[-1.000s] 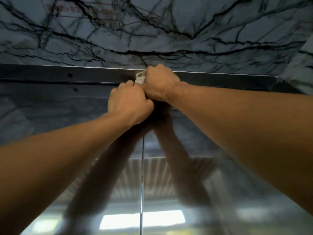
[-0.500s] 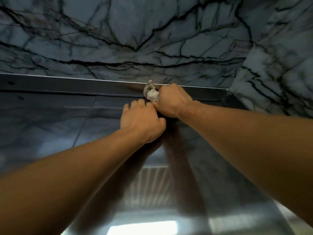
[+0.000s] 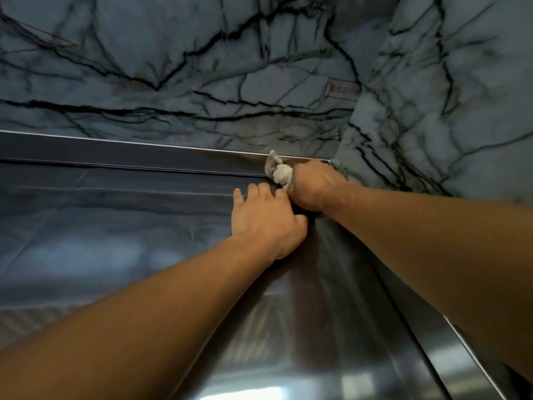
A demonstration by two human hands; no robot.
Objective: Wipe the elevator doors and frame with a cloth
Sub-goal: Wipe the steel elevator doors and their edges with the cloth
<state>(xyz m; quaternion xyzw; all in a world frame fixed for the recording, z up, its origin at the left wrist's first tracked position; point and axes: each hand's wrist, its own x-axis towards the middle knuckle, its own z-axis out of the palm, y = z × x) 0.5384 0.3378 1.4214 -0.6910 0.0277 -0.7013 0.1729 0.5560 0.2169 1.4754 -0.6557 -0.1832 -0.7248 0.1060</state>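
Observation:
I look up at the top of a shiny steel elevator door and the dark steel frame header above it. My right hand is closed around a crumpled whitish cloth, pressing it against the header near its right end, at the upper right corner of the frame. My left hand lies just below and left of it, fingers spread flat on the door, touching the right hand. The steel side frame runs down at the lower right.
Grey marble with black veins covers the wall above the header and the side wall on the right. A faint red-lettered label sits on the marble near the corner. The door reflects my arms and ceiling lights.
Both hands and the cloth have slid right along the header, from above the centre door seam to the frame's upper right corner. My left fingers have spread out flatter.

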